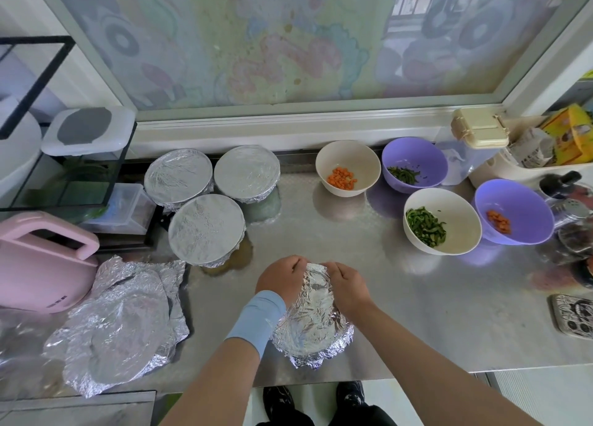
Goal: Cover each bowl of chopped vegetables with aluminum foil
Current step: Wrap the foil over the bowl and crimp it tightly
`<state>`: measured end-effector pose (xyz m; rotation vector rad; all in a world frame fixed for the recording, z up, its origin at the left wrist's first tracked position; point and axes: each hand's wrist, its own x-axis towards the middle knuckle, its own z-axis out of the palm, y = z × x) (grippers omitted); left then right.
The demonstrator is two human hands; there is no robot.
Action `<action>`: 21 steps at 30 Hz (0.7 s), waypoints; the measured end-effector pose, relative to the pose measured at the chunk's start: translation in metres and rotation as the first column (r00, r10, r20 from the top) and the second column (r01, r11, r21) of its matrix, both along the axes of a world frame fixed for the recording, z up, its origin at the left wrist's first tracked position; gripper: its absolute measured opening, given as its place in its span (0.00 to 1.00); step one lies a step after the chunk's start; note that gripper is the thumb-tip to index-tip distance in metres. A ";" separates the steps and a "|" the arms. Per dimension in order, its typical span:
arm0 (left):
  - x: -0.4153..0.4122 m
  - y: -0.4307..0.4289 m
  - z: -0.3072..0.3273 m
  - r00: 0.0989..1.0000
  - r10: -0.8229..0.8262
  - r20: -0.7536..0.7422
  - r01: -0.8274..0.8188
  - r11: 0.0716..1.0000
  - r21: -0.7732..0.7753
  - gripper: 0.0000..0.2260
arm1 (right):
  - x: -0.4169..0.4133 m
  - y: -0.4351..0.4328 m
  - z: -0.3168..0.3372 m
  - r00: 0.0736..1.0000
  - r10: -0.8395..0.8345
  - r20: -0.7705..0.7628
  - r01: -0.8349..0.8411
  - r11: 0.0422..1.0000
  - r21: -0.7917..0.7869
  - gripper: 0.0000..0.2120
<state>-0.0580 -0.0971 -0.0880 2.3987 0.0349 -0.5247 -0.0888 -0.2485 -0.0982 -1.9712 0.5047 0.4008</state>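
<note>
Pinching the far edge of a foil sheet (pixel 313 316) with both hands, left hand (pixel 279 279) and right hand (pixel 345 286) clenched on the crinkled rim, fingers curled down over it. Pressing that foil over a bowl hidden beneath, close to the near edge of the steel desk (pixel 417 313), a light blue wristband (pixel 256 319) on the left forearm. Just left of the hands, lying flat and crumpled: a stack of loose foil sheets (pixel 125 326), beside a pink appliance (pixel 41 265). Farther back on the left, grouped close together: three foil-covered bowls (pixel 207 230). On the right, still uncovered: a white bowl of carrot pieces (pixel 348 167), a purple bowl of green strips (pixel 414 164), a white bowl of chopped greens (pixel 442 222), and a purple bowl of carrot pieces (pixel 513 212). Behind everything, running along the desk: a frosted window (pixel 288 40).
</note>
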 end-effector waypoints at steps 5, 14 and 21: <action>-0.005 0.021 0.007 0.999 0.051 -0.001 -0.050 0.976 -0.213 0.11 | -0.011 -0.007 0.001 0.987 -0.161 0.001 0.161 0.984 -0.071 0.15; -0.022 0.011 -0.004 0.981 0.135 0.141 -0.112 0.981 -0.160 0.13 | 0.009 -0.010 0.001 0.968 -0.201 -0.152 0.218 0.970 0.106 0.15; -0.015 0.003 -0.008 0.947 -0.141 0.288 0.145 0.989 0.007 0.13 | 0.013 -0.008 -0.001 0.896 -0.316 -0.313 0.404 0.873 0.272 0.13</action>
